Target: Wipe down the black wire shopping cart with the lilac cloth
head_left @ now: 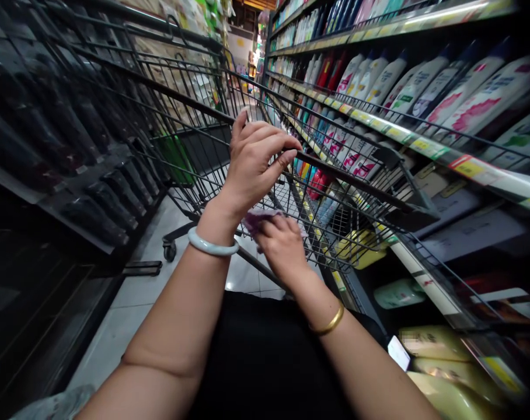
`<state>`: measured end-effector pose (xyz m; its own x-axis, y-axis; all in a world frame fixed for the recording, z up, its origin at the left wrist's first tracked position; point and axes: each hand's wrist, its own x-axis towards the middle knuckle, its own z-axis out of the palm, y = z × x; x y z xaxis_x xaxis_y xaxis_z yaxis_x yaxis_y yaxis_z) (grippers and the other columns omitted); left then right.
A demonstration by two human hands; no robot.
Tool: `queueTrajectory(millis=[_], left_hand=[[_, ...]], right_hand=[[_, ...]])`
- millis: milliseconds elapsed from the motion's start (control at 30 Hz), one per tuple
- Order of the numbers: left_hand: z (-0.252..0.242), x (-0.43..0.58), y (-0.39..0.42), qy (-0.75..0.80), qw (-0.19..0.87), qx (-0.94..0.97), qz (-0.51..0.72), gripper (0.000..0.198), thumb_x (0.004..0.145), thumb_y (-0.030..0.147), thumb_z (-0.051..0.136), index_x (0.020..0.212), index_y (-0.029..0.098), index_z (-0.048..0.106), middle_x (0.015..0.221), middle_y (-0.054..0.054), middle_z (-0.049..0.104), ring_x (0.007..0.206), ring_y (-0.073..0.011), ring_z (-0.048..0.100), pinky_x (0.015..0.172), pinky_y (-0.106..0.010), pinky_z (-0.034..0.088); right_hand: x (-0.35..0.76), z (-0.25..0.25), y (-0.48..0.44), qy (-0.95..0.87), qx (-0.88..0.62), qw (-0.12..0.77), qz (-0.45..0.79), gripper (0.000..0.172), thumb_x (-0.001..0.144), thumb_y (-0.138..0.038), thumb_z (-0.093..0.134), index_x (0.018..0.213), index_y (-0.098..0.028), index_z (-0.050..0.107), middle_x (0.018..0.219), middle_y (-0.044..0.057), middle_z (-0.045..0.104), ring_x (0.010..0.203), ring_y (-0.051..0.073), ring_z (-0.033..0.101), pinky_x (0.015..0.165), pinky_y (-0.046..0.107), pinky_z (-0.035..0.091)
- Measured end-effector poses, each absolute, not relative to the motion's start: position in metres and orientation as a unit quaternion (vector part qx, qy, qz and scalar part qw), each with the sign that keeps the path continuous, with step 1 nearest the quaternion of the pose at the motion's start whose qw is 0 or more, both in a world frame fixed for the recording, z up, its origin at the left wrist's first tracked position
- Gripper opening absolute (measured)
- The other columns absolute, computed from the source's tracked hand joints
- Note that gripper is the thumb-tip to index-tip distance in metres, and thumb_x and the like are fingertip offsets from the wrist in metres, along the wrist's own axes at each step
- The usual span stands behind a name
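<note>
A black wire shopping cart point(352, 184) stands right in front of me. My left hand point(258, 154), with a pale bangle at the wrist, is closed over its near top rail, thumb and fingers curled together. Lower down, my right hand point(285, 242) presses a crumpled purple cloth point(258, 221) against the cart's wire side, below the rail. Its fingers bend over the cloth and partly cover it. A gold bangle point(330, 321) circles my right wrist. Inside the cart's far end, something green point(177, 157) shows through the wires.
Shelves of shampoo-like bottles point(431, 87) run along the right, with a price-label strip point(422, 143) close to the cart. Dark packaged goods point(94, 216) hang on the left. A cart wheel point(169, 251) rests on the tiled floor point(133, 309). Yellow bottles point(449, 382) sit low at right.
</note>
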<state>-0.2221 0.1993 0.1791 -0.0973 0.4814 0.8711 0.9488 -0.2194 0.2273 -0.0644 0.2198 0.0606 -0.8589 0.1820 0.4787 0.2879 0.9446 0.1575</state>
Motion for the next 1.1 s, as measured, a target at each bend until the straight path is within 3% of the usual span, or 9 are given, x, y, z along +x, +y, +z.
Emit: queueTrajectory(millis=[67,233,467,533,700,767,867,933,1100], left_hand=[[0.179,-0.225,0.2,-0.574,0.245,-0.618,-0.478,0.046,0.102,0.067,0.036,0.104,0.04,0.074,0.11,0.0,0.077,0.12,-0.025,0.063,0.132,-0.056,0.016],[0.179,-0.232,0.201,-0.573,0.231,-0.613,-0.493,0.046,0.101,0.068,0.038,0.102,0.039,0.073,0.107,-0.001,0.077,0.117,-0.025,0.063,0.131,-0.058,0.019],[0.179,-0.239,0.201,-0.582,0.226,-0.609,-0.49,0.048,0.103,0.065,0.038,0.106,0.034,0.075,0.11,-0.001,0.075,0.121,-0.0229,0.062,0.134,-0.053,0.01],[0.179,-0.24,0.199,-0.585,0.231,-0.61,-0.482,0.047,0.103,0.064,0.04,0.111,0.035,0.076,0.112,-0.001,0.073,0.123,-0.0225,0.061,0.133,-0.054,0.01],[0.179,-0.233,0.194,-0.58,0.236,-0.63,-0.459,0.041,0.104,0.059,0.045,0.12,0.036,0.075,0.121,-0.001,0.072,0.129,-0.0217,0.058,0.132,-0.054,0.013],[0.179,-0.227,0.193,-0.574,0.228,-0.647,-0.447,0.04,0.105,0.056,0.044,0.122,0.036,0.074,0.125,-0.001,0.072,0.132,-0.0214,0.056,0.132,-0.053,0.012],[0.179,-0.221,0.195,-0.567,0.221,-0.661,-0.439,0.039,0.106,0.054,0.043,0.121,0.035,0.074,0.123,-0.001,0.073,0.128,-0.0209,0.058,0.132,-0.052,0.013],[0.178,-0.221,0.198,-0.567,0.217,-0.657,-0.447,0.04,0.106,0.054,0.043,0.116,0.034,0.075,0.117,-0.001,0.074,0.123,-0.0203,0.06,0.131,-0.051,0.013],[0.176,-0.223,0.202,-0.564,0.209,-0.638,-0.481,0.041,0.107,0.053,0.042,0.106,0.031,0.076,0.109,0.0,0.074,0.115,-0.0194,0.061,0.131,-0.049,0.011]], right_hand=[[-0.062,0.061,0.222,-0.954,-0.134,0.244,-0.114,0.018,0.103,-0.026,0.06,0.106,-0.026,0.078,0.121,0.005,0.077,0.122,0.026,0.055,0.096,0.045,0.035],[-0.064,0.049,0.22,-0.983,-0.081,0.122,-0.11,0.018,0.099,-0.023,0.066,0.086,-0.022,0.078,0.1,0.005,0.078,0.102,0.023,0.06,0.082,0.041,0.036],[-0.048,0.085,0.22,-0.9,-0.194,0.362,-0.143,0.024,0.106,-0.031,0.055,0.117,-0.034,0.076,0.132,0.001,0.074,0.124,0.026,0.051,0.103,0.045,0.027],[-0.049,0.084,0.221,-0.916,-0.176,0.333,-0.142,0.022,0.106,-0.03,0.056,0.108,-0.031,0.077,0.124,0.001,0.076,0.119,0.026,0.052,0.101,0.044,0.027],[-0.062,0.069,0.217,-0.977,-0.109,0.151,-0.103,0.023,0.1,-0.024,0.063,0.081,-0.021,0.075,0.098,0.005,0.076,0.104,0.024,0.054,0.088,0.042,0.031],[-0.062,0.074,0.217,-0.971,-0.116,0.179,-0.108,0.021,0.101,-0.025,0.063,0.087,-0.022,0.077,0.103,0.004,0.078,0.107,0.024,0.055,0.088,0.041,0.031],[-0.057,0.089,0.218,-0.917,-0.168,0.334,-0.137,0.021,0.106,-0.029,0.057,0.104,-0.028,0.078,0.122,0.001,0.078,0.123,0.024,0.052,0.097,0.042,0.029],[-0.055,0.093,0.22,-0.887,-0.193,0.39,-0.154,0.022,0.107,-0.03,0.055,0.103,-0.029,0.077,0.125,-0.001,0.077,0.127,0.023,0.052,0.1,0.042,0.028],[-0.056,0.09,0.222,-0.923,-0.12,0.32,-0.176,0.02,0.103,-0.028,0.063,0.088,-0.027,0.076,0.107,-0.002,0.079,0.113,0.02,0.058,0.098,0.04,0.031]])
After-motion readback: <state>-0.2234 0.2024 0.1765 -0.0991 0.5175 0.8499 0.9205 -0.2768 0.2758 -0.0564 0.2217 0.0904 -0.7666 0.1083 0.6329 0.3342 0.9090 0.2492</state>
